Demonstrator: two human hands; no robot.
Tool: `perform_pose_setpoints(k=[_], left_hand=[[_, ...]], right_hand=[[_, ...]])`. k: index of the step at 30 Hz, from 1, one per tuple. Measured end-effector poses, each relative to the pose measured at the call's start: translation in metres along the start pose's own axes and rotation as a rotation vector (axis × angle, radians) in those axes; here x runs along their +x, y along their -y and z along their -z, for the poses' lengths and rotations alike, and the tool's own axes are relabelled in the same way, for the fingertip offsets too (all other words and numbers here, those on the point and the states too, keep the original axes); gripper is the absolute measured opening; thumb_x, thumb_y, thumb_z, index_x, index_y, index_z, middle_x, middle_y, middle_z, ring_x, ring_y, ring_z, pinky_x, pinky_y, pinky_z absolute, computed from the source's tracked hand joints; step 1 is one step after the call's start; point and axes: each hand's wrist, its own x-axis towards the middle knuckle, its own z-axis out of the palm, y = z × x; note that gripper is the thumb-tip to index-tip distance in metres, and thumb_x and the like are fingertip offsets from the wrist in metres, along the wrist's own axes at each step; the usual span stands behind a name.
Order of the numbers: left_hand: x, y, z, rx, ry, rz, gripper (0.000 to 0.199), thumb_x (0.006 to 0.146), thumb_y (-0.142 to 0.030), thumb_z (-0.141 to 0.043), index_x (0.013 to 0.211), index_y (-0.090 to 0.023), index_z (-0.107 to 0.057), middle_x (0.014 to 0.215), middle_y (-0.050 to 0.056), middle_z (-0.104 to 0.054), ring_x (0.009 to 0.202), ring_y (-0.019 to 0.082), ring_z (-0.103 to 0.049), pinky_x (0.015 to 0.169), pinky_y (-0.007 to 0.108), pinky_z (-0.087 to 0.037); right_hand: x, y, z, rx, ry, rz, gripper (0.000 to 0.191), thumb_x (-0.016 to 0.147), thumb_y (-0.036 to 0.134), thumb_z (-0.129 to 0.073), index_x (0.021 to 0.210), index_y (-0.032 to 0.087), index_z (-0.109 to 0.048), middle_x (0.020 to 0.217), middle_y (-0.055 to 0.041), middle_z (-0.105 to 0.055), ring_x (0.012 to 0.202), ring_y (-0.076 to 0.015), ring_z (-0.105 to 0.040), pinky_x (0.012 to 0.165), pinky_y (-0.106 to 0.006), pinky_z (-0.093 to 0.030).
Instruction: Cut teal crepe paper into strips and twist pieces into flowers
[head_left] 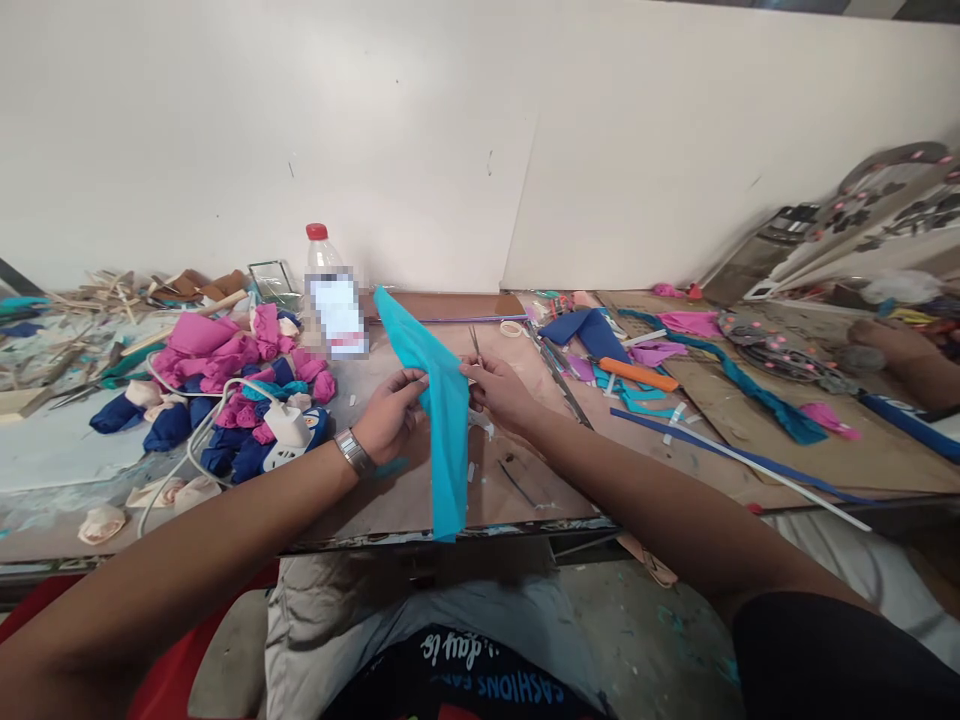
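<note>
A long turquoise cloth strip [448,420] is stretched between my two hands, one end pointing up and away, the other hanging down past the table's front edge. My left hand [391,415], with a metal watch on the wrist, pinches the strip's left edge near its middle. On the opposite edge, my right hand [496,392] has its fingers closed on the cloth. Thin metal points, like a scissors' tips [474,340], stick up beside the right fingers; their handles are hidden, so I cannot tell whether that hand holds them.
Left lies a pile of pink and navy cloth bundles [217,345] with a white cable and power strip [289,450]. A phone [337,315] leans on a bottle [318,245]. Right are an orange-handled tool [637,374], cloth scraps, a white rod [772,475] and another person's arm [911,355].
</note>
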Motion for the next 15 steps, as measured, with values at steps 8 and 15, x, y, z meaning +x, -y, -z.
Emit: perform_pose_setpoints(k=[8, 15], left_hand=[[0.002, 0.000, 0.003, 0.182, -0.106, -0.001, 0.064, 0.071, -0.022, -0.087, 0.129, -0.022, -0.060, 0.119, 0.011, -0.071, 0.091, 0.025, -0.073, 0.077, 0.043, -0.064], [-0.007, -0.007, -0.003, 0.277, -0.053, 0.065, 0.087, 0.070, -0.010, -0.081, 0.151, -0.027, -0.052, 0.110, 0.010, -0.075, 0.082, 0.025, -0.073, 0.072, 0.040, -0.064]], right_hand=[[0.030, 0.008, 0.038, -0.008, -0.227, 0.116, 0.027, 0.074, 0.040, -0.071, 0.075, 0.023, -0.050, 0.065, 0.0039, -0.049, 0.066, -0.0151, -0.047, 0.063, -0.029, -0.038], [0.038, 0.003, 0.050, 0.027, -0.181, 0.107, 0.037, 0.067, 0.043, -0.081, 0.089, 0.025, -0.058, 0.061, 0.0065, -0.051, 0.052, -0.0125, -0.040, 0.049, -0.026, -0.032]])
